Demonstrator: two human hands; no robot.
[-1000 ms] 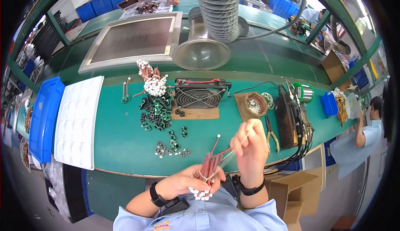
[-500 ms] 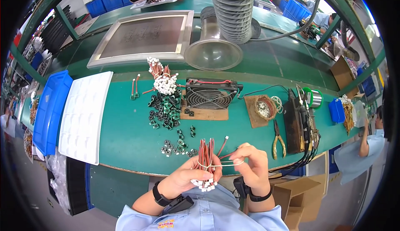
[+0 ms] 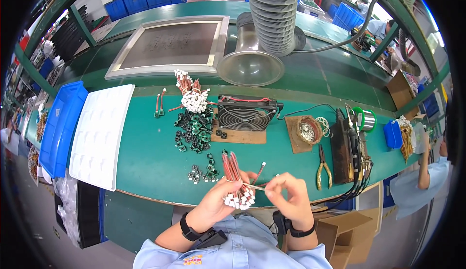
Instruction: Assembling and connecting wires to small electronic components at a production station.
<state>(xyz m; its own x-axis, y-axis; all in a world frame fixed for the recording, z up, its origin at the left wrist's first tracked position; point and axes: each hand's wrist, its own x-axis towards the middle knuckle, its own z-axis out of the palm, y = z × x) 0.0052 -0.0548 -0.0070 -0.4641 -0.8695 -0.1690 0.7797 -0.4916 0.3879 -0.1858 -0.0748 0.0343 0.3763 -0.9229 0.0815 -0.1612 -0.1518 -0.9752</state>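
A bundle of red and dark wires with white connectors [image 3: 239, 201] stands near the table's front edge, its connector ends toward me. My left hand [image 3: 217, 197] is closed around its middle. A pale rubber band [image 3: 254, 187] runs from the bundle to my right hand [image 3: 291, 197], whose thumb and forefinger pinch the band and draw it to the right. One loose wire with a white connector [image 3: 260, 171] lies just beyond my hands. Small dark parts [image 3: 195, 174] and green circuit boards [image 3: 210, 169] lie to the left.
Behind stand a wire pile [image 3: 194, 99], a black fan [image 3: 246, 114] and a funnel-shaped extractor hood [image 3: 250, 68]. Pliers [image 3: 324, 169], a tin [image 3: 309, 129] and a soldering station [image 3: 342, 147] are on the right. A white tray [image 3: 101, 138] and blue bin [image 3: 62, 130] lie left.
The bundle has tilted, its connector ends fanning toward the right hand. The stretch of rubber band showing is shorter. Across the bench, another person has shifted and the tray they held has moved away.
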